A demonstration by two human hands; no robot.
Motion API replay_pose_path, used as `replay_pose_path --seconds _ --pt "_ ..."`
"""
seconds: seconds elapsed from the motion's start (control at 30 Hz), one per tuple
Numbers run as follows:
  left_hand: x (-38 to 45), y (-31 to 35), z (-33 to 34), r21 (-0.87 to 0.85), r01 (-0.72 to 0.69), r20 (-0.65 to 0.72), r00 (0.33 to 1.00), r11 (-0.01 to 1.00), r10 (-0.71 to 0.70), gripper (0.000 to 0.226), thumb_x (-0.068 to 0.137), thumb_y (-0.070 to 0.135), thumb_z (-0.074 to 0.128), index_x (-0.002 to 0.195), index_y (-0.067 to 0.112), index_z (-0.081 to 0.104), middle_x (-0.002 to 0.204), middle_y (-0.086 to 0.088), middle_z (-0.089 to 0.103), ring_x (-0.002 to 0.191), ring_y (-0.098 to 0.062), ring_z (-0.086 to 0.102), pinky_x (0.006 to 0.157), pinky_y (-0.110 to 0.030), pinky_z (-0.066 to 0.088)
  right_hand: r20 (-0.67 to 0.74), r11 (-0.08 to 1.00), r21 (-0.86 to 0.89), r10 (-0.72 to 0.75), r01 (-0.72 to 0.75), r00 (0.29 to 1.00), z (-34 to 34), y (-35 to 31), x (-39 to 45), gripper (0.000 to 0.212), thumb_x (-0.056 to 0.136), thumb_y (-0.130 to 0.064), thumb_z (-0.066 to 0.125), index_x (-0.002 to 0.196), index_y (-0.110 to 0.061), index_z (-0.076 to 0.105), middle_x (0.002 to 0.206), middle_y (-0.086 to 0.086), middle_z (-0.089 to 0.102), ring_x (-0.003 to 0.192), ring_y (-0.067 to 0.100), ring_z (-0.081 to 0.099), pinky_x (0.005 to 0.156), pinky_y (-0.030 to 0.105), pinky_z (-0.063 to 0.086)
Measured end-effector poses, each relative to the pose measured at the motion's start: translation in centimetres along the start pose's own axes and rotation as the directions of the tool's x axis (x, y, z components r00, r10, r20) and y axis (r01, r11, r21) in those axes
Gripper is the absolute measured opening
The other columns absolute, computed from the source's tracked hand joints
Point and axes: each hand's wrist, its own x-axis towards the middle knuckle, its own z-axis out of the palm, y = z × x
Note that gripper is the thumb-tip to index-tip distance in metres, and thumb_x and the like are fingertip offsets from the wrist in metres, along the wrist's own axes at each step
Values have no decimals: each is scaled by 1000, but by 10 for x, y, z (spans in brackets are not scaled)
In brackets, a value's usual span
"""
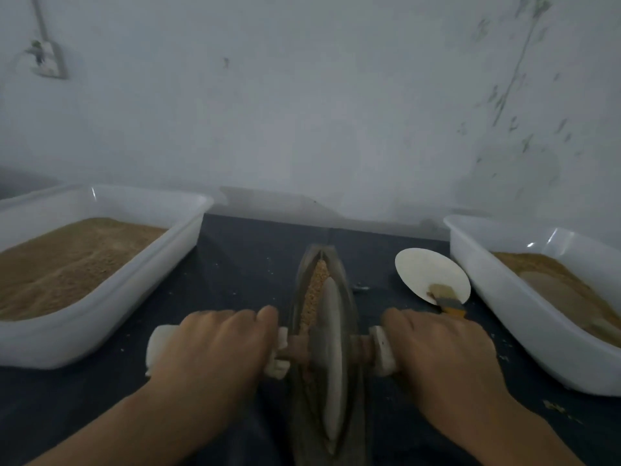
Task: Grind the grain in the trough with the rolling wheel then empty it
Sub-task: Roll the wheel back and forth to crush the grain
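A pale, scuffed wall (319,95) fills the upper half, with a socket (45,58) mounted at its top left. No readable writing or brand shows anywhere. Below it lies a dark table (242,264) dusted with crumbs. A large white tub (100,317) of fine brown meal sits at the left, a second white tub (524,317) with less meal at the right. In the middle, running away from the viewer, is a narrow boat-shaped trough (349,297) holding yellow grain (314,290) along its far half. A pale stone wheel (331,338) stands upright in the trough. The left hand (215,351) and right hand (440,348) each curl over a white-wrapped end of its handle (381,348). Right of the trough, a small white dish (426,267) holds a brush (447,299).
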Motion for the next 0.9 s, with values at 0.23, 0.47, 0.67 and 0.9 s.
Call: replay_pose_path --seconds 0.23,0.47,0.67,0.9 --pt "88 -24 38 -37 64 -18 998 997 -65 27 83 36 59 84 31 32 87 5 59 67 -17 48 63 -32 33 212 987 -127 122 -96 970 60 20 59 17 85 -27 61 96 -22 48 87 -1 64 74 20 62 60 32 46" --pt "115 -29 52 -23 131 -67 989 991 -132 24 84 34 59 86 27 36 89 3 62 73 -21 56 61 -33 35 185 980 -174 130 -97 974 67 22 92 20 83 -21 63 98 -18 51 91 3 66 80 25 63 59 32 34" --pt "22 -7 11 -15 41 49 998 999 -40 38 83 47 56 82 39 20 76 14 40 65 -4 40 59 -25 30 250 1000 -17 29 -26 968 17 1 20 35 65 -22 77 90 -22 52 80 -1 62 67 19 60 57 31 42" --pt "26 -3 11 31 118 63 991 992 -120 37 85 47 55 82 38 18 79 13 39 67 -6 37 62 -28 29 265 998 -58 40 -25 963 27 4 28 35 61 -25 78 84 -21 51 75 0 63 63 21 61 52 30 34"
